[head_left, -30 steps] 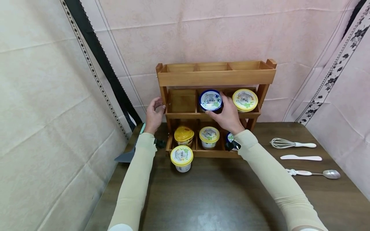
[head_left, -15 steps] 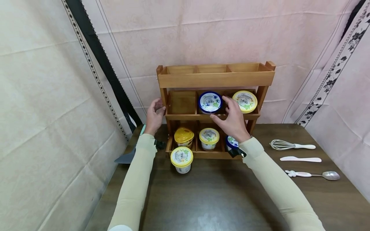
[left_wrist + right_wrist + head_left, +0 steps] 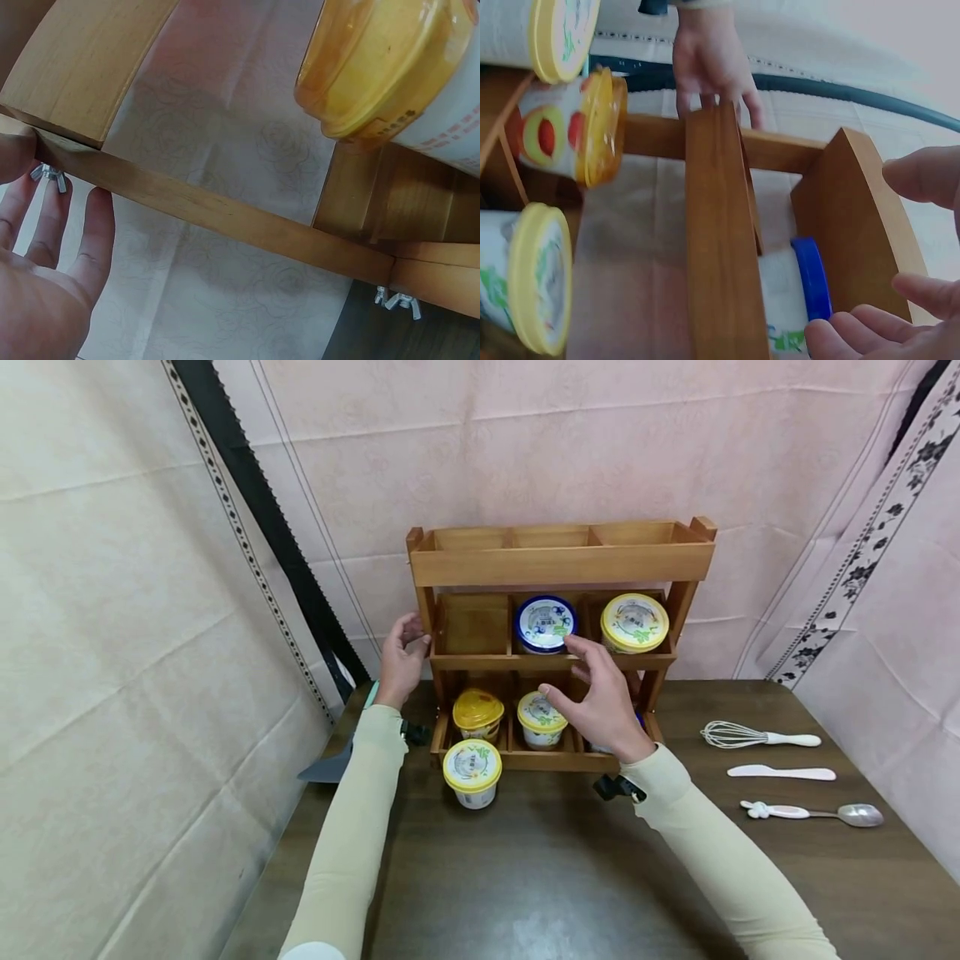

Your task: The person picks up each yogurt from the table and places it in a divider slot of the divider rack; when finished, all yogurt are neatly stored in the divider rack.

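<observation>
A three-tier wooden rack (image 3: 562,566) stands at the back of the table. My left hand (image 3: 401,664) grips its left side post, thumb and fingers on either side of the wood in the left wrist view. A blue-lidded tub (image 3: 545,623) sits in the middle compartment of the middle tier. My right hand (image 3: 606,706) is in front of and below that tub, fingers spread and holding nothing. To the right sits a yellow-lidded tub (image 3: 635,622). On the bottom tier are an orange-lidded tub (image 3: 390,67) and another yellow-lidded tub (image 3: 537,718); my right hand mostly hides a blue-lidded one.
One more yellow-lidded tub (image 3: 472,774) stands on the table (image 3: 525,868) before the rack's left end. A whisk (image 3: 757,734), a white knife (image 3: 780,772) and a spoon (image 3: 817,812) lie at the right. Curtains (image 3: 525,452) hang behind.
My right hand has let go of the blue-lidded tub in the middle tier and drawn back, down and to the right. The left hand stays at the rack's side.
</observation>
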Demonstrator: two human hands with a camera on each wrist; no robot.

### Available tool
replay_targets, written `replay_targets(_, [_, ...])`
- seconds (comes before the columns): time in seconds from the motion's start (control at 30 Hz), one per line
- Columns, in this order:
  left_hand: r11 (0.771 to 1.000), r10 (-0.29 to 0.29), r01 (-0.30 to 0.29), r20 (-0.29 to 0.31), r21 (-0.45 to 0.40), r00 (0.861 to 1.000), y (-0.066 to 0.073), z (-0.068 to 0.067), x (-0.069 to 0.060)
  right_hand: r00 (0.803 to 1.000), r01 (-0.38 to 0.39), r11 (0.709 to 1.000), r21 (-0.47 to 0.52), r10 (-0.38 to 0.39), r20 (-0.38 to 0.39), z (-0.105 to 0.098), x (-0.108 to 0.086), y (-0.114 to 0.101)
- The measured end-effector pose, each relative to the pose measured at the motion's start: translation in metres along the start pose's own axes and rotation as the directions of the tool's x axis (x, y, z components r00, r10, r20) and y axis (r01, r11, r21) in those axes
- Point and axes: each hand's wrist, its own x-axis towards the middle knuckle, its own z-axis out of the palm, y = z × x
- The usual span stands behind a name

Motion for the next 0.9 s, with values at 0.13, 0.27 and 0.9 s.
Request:
replay_targets(0.13, [1.000,0.004,-0.004,0.008,0.002,1.000,-0.002,-0.001,0.000,0.998,-0.016,0.999,0.039,0.014,0.064,0.007,-0.006,-0.002])
replay_targets(0.27, [1.000,0.009,-0.009,0.007,0.006,1.000,-0.002,-0.001,0.000,0.993,-0.022,0.997,0.077,0.013,0.118,0.016,-0.011,0.000])
replay_targets(0.9, [1.000,0.017,-0.017,-0.012,0.006,1.000,-0.003,0.001,-0.002,0.952,-0.107,0.991,0.083,0.078,0.297,0.066,-0.027,0.018])
